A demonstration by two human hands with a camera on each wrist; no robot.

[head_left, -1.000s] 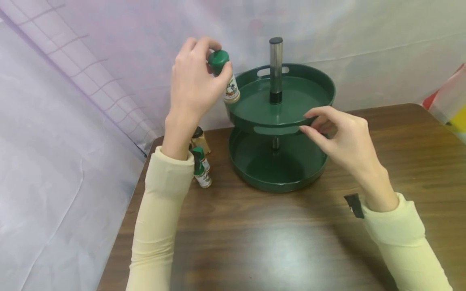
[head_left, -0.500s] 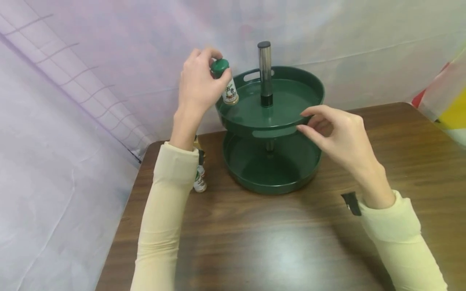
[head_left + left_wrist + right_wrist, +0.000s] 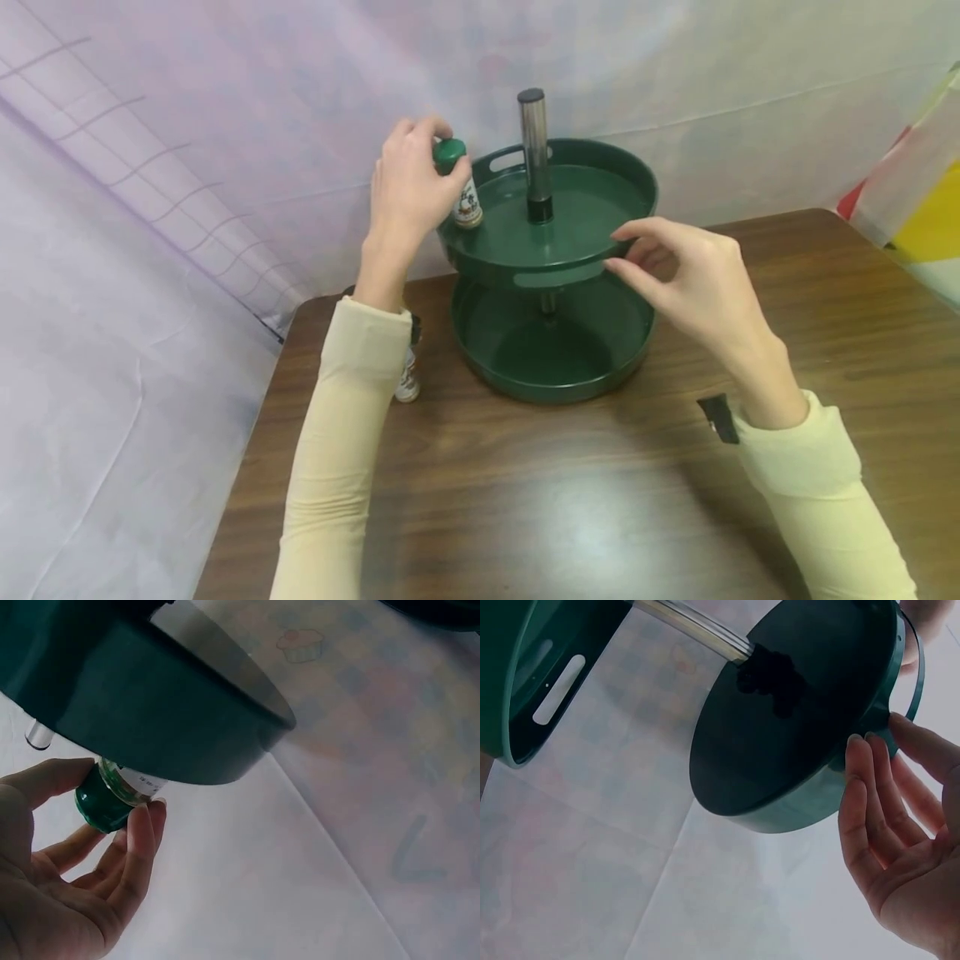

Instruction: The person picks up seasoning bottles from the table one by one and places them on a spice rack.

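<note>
My left hand (image 3: 411, 187) pinches a small jar by its green cap (image 3: 450, 152), thumb on one side and fingers on the other. The jar's labelled body (image 3: 468, 204) stands nearly upright over the left part of the upper green tray (image 3: 585, 200); whether its base touches the tray cannot be told. In the left wrist view the tray wall (image 3: 187, 727) hides the jar's lower part. At the upper tray's front right rim, my right hand (image 3: 701, 287) holds the edge between thumb and fingers, beside the handle slot (image 3: 558, 277).
Below is the lower green tray (image 3: 555, 390), joined by a metal post (image 3: 535, 142). More small jars (image 3: 407, 383) stand on the brown table (image 3: 487, 500) left of it, partly behind my left sleeve. A pale sheet (image 3: 337, 75) hangs behind.
My left hand has lowered the jar toward the upper tray and it stands more upright. My right hand has kept its place at the rim. The view has shifted slightly.
</note>
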